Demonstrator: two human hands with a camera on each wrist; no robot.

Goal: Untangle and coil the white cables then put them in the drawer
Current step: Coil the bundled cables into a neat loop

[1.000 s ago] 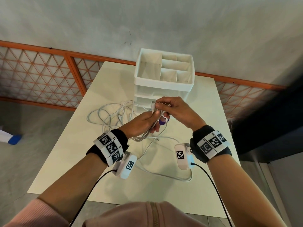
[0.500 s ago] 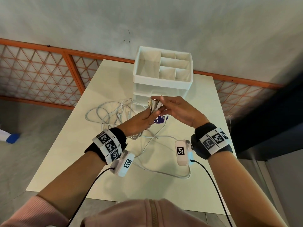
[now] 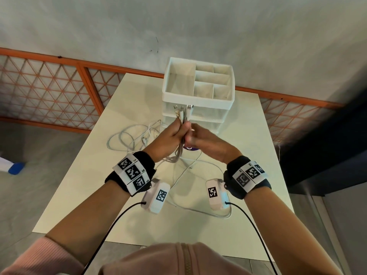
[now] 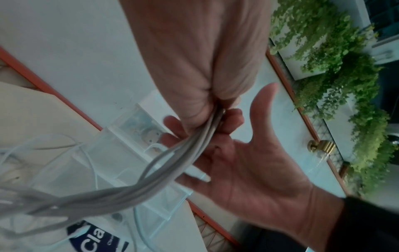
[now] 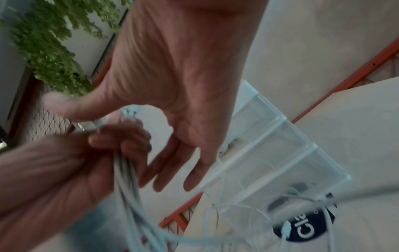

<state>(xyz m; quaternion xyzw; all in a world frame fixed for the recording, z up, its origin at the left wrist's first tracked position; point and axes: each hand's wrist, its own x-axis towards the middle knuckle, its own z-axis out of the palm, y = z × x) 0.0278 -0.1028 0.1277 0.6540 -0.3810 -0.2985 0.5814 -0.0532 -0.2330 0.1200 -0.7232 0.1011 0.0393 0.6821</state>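
Several white cables (image 3: 183, 116) are bunched upright in my left hand (image 3: 170, 137), which grips them just below their connector ends; the plugs stick up in front of the drawer unit (image 3: 196, 101). In the left wrist view the bundle (image 4: 177, 162) runs down out of my fist (image 4: 207, 68). My right hand (image 3: 204, 141) is beside the bundle with palm open and fingers straight (image 4: 248, 162), holding nothing (image 5: 183, 76). The rest of the cables lie in loose loops (image 3: 127, 139) on the table and trail under my wrists.
The white drawer unit has an open compartmented top tray and clear shut drawers (image 5: 280, 145) below. A dark blue round label (image 3: 190, 148) lies on the cream table (image 3: 99, 185) under my hands. An orange lattice railing (image 3: 49, 92) runs behind the table.
Both hands rose toward the drawer unit. The right hand, which was pinching the cable ends, let go and opened; the left now holds the gathered ends upright alone.
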